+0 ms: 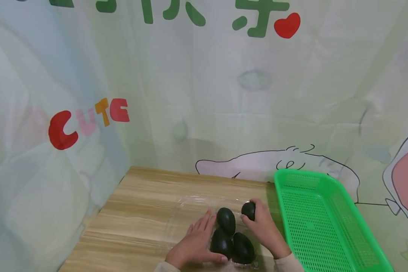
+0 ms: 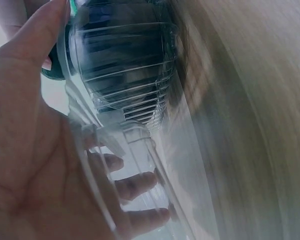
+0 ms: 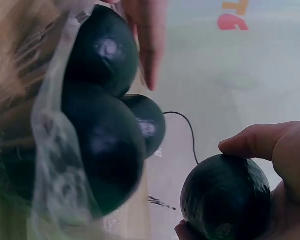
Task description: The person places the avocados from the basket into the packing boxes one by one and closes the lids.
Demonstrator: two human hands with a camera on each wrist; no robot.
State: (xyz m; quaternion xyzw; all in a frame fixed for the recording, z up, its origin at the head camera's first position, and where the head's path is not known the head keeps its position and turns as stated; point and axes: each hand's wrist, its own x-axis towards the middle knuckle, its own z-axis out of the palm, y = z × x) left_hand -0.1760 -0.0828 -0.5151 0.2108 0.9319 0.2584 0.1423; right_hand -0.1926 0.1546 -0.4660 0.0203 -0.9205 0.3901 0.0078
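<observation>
My right hand (image 1: 264, 228) grips a dark avocado (image 1: 248, 210) above the far right part of a clear plastic clamshell box (image 1: 198, 200). In the right wrist view, thumb and fingers curl round that avocado (image 3: 225, 195), apart from the others. Three more dark avocados sit close together in the box: a far one (image 1: 226, 221), a near left one (image 1: 221, 242) and a near right one (image 1: 243, 249). My left hand (image 1: 198, 243) rests on the box beside them, fingers extended and thumb spread along the near side. The left wrist view shows its fingertips through the clear plastic.
A green plastic basket (image 1: 279, 196) with a mesh floor stands right of the box. Both are on a wood-grain table (image 1: 129, 211). Behind and to the left hangs a printed cloth (image 1: 176, 90) with cartoon figures and letters, close to the table's edges.
</observation>
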